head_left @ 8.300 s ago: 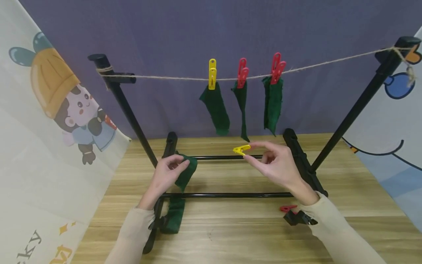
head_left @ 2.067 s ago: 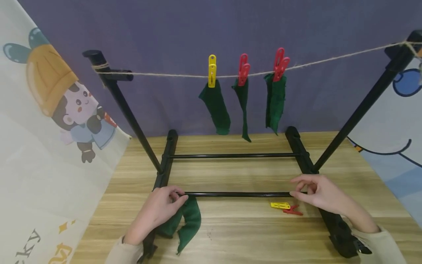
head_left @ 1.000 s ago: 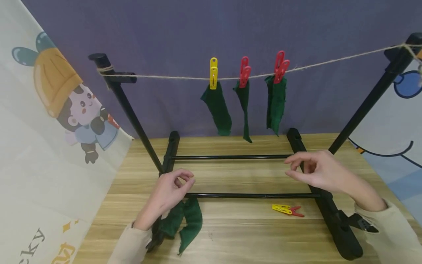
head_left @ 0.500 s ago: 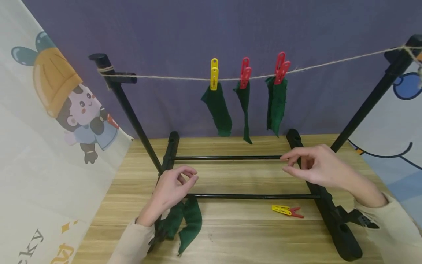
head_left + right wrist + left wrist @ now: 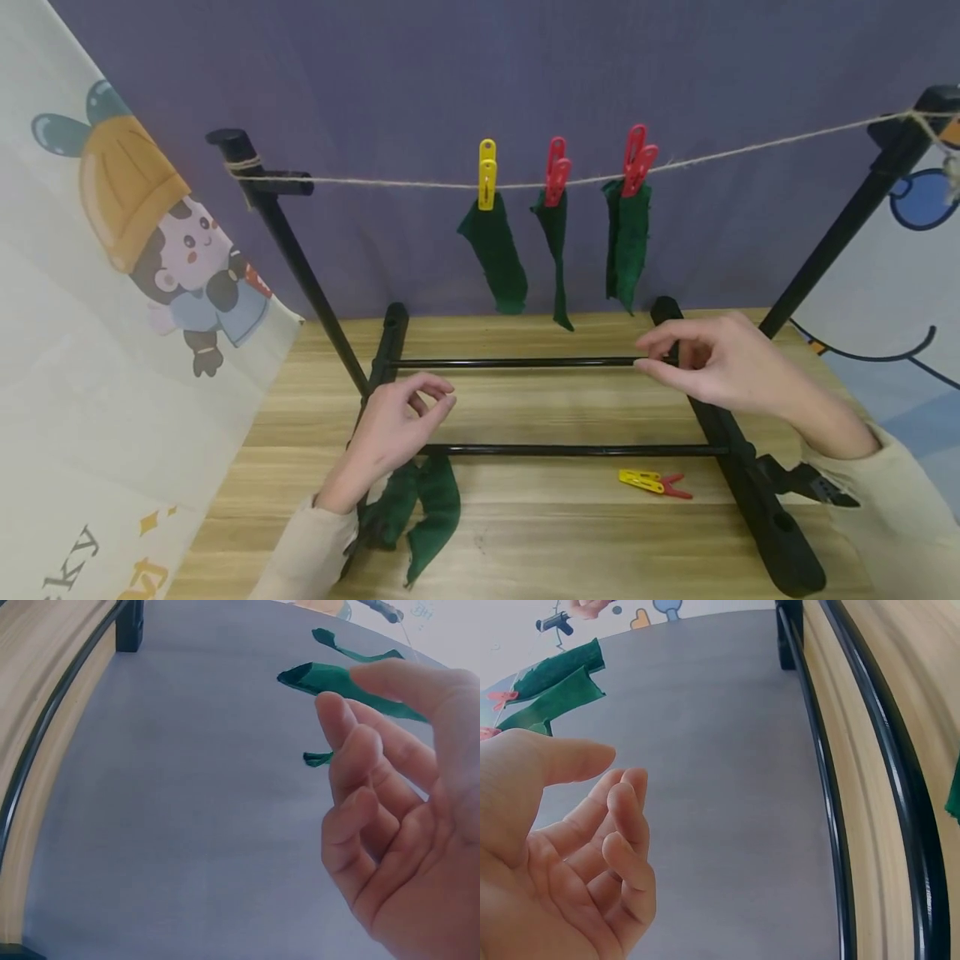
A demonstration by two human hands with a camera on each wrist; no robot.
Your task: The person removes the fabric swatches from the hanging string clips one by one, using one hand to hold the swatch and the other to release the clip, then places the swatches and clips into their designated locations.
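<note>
My left hand (image 5: 397, 425) hovers above the rack's front bar (image 5: 577, 451), fingers loosely curled and nothing in them. Below it, green cloth strips (image 5: 437, 517) lie over the left foot of the rack and the table. My right hand (image 5: 723, 364), also holding nothing, is raised over the rack's right side with relaxed fingers. On the table in front of the bar, a yellow clothespin (image 5: 640, 479) touches a red clothespin (image 5: 677, 487). Three green cloth pieces hang from the string (image 5: 390, 182), one by a yellow clothespin (image 5: 487, 175), the others by red clothespins (image 5: 557, 172).
A black rack stands on the wooden table (image 5: 540, 542), with a left post (image 5: 300, 275) and a right post (image 5: 840, 217) carrying the string. Behind it hangs a grey-purple backdrop (image 5: 375, 83). Printed cartoon sheets flank both sides.
Earlier the right hand held the yellow clothespin and the left hand a green cloth strip. Both things now lie below, released. The hands have since risen, and the right hand has moved slightly inward.
</note>
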